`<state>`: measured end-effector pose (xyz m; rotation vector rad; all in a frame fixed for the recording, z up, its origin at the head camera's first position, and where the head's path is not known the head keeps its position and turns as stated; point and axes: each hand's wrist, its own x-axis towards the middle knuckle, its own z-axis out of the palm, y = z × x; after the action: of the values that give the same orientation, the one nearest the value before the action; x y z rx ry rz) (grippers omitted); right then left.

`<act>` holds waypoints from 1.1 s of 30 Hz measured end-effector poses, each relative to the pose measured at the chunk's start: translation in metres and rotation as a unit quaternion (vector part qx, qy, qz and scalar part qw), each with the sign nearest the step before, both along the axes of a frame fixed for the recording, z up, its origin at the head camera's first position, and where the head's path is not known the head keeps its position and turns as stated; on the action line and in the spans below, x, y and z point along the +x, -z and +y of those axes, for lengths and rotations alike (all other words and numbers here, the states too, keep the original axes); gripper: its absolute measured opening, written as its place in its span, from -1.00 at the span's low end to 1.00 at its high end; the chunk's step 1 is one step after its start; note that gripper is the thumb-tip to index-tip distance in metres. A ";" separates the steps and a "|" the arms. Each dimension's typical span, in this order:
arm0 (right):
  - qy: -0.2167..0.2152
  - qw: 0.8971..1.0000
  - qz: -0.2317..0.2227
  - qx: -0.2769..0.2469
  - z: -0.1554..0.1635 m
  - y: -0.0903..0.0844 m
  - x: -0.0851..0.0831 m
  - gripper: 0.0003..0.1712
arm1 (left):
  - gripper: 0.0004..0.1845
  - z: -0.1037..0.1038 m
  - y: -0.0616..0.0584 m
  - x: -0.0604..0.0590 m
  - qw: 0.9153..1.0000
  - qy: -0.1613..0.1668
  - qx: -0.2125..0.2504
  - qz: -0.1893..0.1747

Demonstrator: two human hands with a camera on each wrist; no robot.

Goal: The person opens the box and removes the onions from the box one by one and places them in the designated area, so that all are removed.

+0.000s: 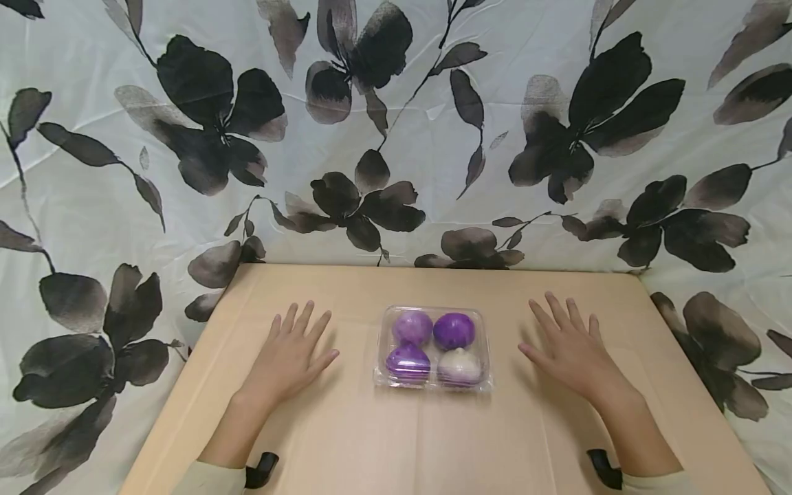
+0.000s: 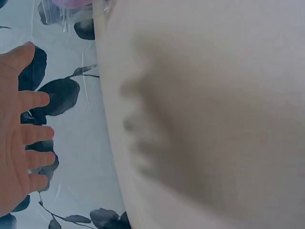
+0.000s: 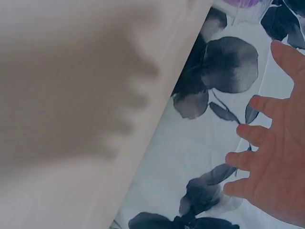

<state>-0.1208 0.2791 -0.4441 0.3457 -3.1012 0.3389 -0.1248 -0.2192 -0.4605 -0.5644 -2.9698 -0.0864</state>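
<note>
A clear plastic clamshell box (image 1: 433,379) sits in the middle of the table in the head view, its lid down. Inside are several round, onion-like items: a bright purple one (image 1: 454,331), a paler purple one (image 1: 412,327), a glossy purple one (image 1: 408,362) and a whitish one (image 1: 458,366). To the left of the box, my left hand (image 1: 286,361) hovers palm down with fingers spread, holding nothing. On the other side, my right hand (image 1: 572,354) is held the same way, clear of the box. Each wrist view shows straight fingers and a shadow on the tabletop.
The light wooden-looking table (image 1: 470,447) fills the lower part of the head view. Behind and beside it hangs a white cloth (image 1: 458,199) with dark floral print. A black strap end (image 1: 262,470) shows at the left wrist, another black strap end (image 1: 603,469) at the right.
</note>
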 end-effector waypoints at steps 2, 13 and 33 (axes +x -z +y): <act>-0.009 1.000 0.003 0.000 -0.005 -0.001 0.000 -0.02 | -0.21 0.004 0.000 0.000 1.000 0.005 0.005 -0.004; -0.068 0.997 0.033 -0.008 -0.034 0.000 -0.003 -0.06 | -0.30 0.021 0.001 0.001 0.999 0.044 0.030 -0.005; -0.181 0.982 0.057 -0.009 -0.089 -0.004 -0.014 -0.15 | -0.36 0.043 0.007 0.007 0.984 0.083 0.149 -0.051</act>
<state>-0.1347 0.1903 -0.4398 0.8999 -2.9087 0.3346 -0.1181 -0.1759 -0.4679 -0.7843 -2.9163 -0.5787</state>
